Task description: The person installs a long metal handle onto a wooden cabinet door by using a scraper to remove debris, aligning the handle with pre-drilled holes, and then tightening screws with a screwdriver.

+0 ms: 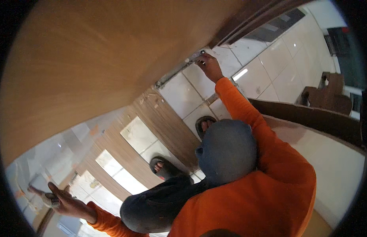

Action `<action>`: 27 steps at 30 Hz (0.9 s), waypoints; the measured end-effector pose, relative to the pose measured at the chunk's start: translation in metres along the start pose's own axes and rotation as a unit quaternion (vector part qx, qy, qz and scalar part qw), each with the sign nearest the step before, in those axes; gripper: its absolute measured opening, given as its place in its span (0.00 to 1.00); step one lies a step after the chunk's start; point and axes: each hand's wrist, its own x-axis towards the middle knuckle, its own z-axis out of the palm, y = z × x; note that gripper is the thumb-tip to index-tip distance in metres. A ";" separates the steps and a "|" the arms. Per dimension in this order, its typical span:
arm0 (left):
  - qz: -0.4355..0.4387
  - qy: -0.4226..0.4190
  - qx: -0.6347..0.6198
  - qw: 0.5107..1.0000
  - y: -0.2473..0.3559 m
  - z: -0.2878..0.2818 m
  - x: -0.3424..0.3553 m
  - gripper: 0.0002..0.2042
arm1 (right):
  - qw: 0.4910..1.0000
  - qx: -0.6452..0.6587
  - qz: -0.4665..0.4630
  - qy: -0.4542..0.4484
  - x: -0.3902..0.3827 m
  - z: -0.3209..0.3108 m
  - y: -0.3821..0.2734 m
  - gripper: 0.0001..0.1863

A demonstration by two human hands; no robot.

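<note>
My left hand (69,205) is at the lower left near a plastic-covered surface (37,170), thumb and index finger spread; something shiny at its curled fingers is too small to tell, possibly rings. My right hand (209,65) reaches to the bottom edge of a large brown wood panel (96,47), fingertips closed at a small metal fitting (191,59); what they grip is partly hidden. Below the panel are pale wooden boards (163,130) with debris at their far end.
My sandalled feet (160,168) rest among boards and white tiles (179,94). My bent knee (227,150) is below my right arm. A dark-edged board (294,108) stands at right, beyond it brown wooden pieces (331,91). A dark frame (231,27) borders the panel.
</note>
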 end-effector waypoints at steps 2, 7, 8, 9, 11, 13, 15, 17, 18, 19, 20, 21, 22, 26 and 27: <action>-0.029 -0.023 -0.007 0.999 -0.013 -0.003 -0.004 0.28 | 1.000 -0.019 -0.007 -0.022 -0.002 -0.003 -0.001 0.09; -0.006 -0.003 -0.020 1.000 -0.065 -0.017 0.001 0.21 | 0.992 -0.068 -0.088 -0.066 0.007 -0.006 0.011 0.12; -0.052 -0.016 -0.039 0.998 -0.049 -0.012 -0.006 0.19 | 0.991 -0.074 -0.091 -0.067 0.010 -0.009 0.014 0.12; -0.097 -0.028 -0.055 0.993 -0.032 -0.008 -0.014 0.16 | 0.990 -0.068 -0.098 -0.073 0.011 -0.009 0.017 0.12; -0.093 -0.031 -0.061 0.993 -0.037 -0.007 -0.015 0.16 | 0.989 -0.060 -0.107 -0.082 0.013 -0.006 0.019 0.12; -0.086 -0.032 -0.065 0.994 -0.039 -0.008 -0.014 0.16 | 0.985 -0.063 -0.128 -0.100 0.017 0.000 0.015 0.12; -0.075 -0.036 -0.100 0.992 -0.038 -0.005 -0.015 0.17 | 0.982 -0.085 -0.127 -0.108 0.021 0.003 0.016 0.13; -0.081 -0.030 -0.105 0.991 -0.028 -0.002 -0.017 0.16 | 0.980 -0.105 -0.126 -0.115 0.023 0.006 0.012 0.13; -0.085 -0.026 -0.108 0.990 -0.021 -0.001 -0.019 0.16 | 0.978 -0.116 -0.127 -0.117 0.023 0.009 0.006 0.13; -0.086 -0.026 -0.104 0.990 -0.015 0.002 -0.019 0.16 | 0.976 -0.127 -0.128 -0.119 0.023 0.011 0.000 0.13; -0.079 -0.027 -0.099 0.992 -0.010 0.005 -0.021 0.20 | 0.976 -0.128 -0.129 -0.121 0.024 0.011 -0.003 0.13; -0.071 -0.028 -0.093 0.993 -0.008 0.006 -0.022 0.25 | 0.974 -0.126 -0.120 -0.142 0.024 0.010 -0.006 0.13; -0.072 -0.027 -0.091 0.993 -0.009 0.006 -0.022 0.25 | 0.973 -0.124 -0.110 -0.163 0.025 0.010 -0.010 0.14; -0.104 -0.015 -0.128 0.986 -0.028 0.004 -0.018 0.17 | 0.971 -0.152 -0.094 -0.159 0.028 0.007 -0.015 0.14; -0.111 -0.012 -0.148 0.983 -0.032 0.003 -0.017 0.10 | 0.972 -0.148 -0.079 -0.165 0.030 0.008 -0.013 0.14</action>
